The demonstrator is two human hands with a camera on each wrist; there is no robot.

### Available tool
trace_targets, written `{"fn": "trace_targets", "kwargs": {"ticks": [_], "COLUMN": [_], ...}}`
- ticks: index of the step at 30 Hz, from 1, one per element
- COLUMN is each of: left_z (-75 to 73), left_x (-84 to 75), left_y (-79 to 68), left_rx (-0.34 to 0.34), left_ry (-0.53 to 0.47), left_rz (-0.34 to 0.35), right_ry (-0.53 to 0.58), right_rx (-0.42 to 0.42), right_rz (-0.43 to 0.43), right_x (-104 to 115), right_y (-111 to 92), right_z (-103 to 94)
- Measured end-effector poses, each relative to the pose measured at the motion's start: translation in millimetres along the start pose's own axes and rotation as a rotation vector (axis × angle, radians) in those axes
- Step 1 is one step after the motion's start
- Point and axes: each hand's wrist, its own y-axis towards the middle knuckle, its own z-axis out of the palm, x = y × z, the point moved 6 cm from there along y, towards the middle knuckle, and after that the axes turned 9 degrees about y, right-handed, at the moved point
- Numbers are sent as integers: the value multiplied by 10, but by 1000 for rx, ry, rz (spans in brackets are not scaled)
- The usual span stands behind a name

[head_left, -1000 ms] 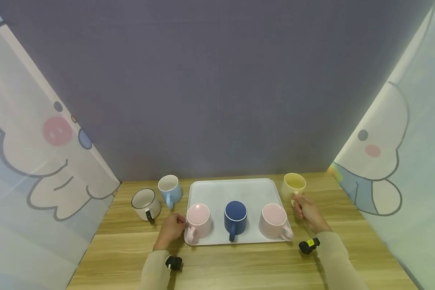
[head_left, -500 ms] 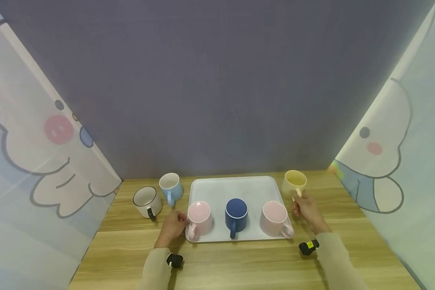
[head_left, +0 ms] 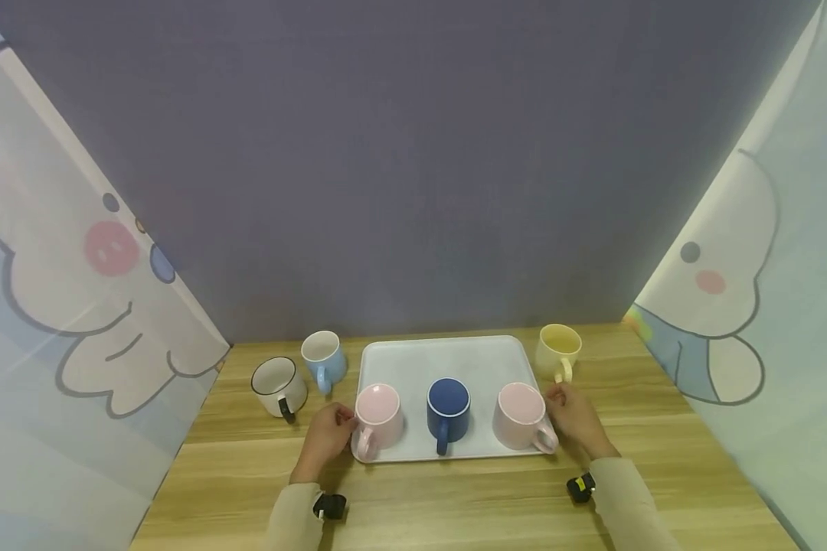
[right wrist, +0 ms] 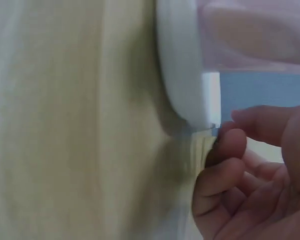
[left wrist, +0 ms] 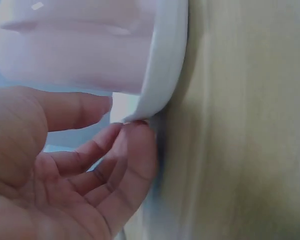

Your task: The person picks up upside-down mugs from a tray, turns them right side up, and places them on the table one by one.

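A white tray point(head_left: 448, 356) carries a pink mug point(head_left: 377, 421) at its left, a dark blue mug point(head_left: 448, 409) in the middle and another pink mug point(head_left: 518, 421) at its right. My left hand point(head_left: 326, 440) holds the tray's left edge. In the left wrist view its curled fingertips point(left wrist: 139, 132) meet the rim from outside, and the thumb lies over it. My right hand point(head_left: 579, 419) is close by the right edge. The right wrist view has its loosely bent fingers point(right wrist: 217, 180) right at the rim's corner, with a small gap below the thumb.
A yellow mug point(head_left: 557, 353) stands right of the tray, just beyond my right hand. To the left are a light blue mug point(head_left: 325, 361) and a white mug point(head_left: 276, 386) with a black handle. A grey wall point(head_left: 413, 168) rises behind the wooden table point(head_left: 455, 505).
My right hand has let go of the yellow mug's handle and moved left and toward me, to the tray's right edge. The left hand stays at the left edge.
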Motion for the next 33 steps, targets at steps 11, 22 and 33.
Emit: {"fn": "trace_targets", "kwargs": {"ticks": [11, 22, 33], "left_z": [-218, -95, 99], "left_x": [-221, -344, -288], "left_y": [-264, -445, -404], "left_rx": [-14, 224, 204], "left_ry": [-82, -151, -291], "left_rz": [93, 159, 107], "right_ry": [-62, -76, -63], "right_rx": [55, 54, 79], "right_rz": [-23, -16, -2], "right_x": [-85, -95, -69], "right_y": [4, 22, -3], "right_z": [50, 56, 92]}}
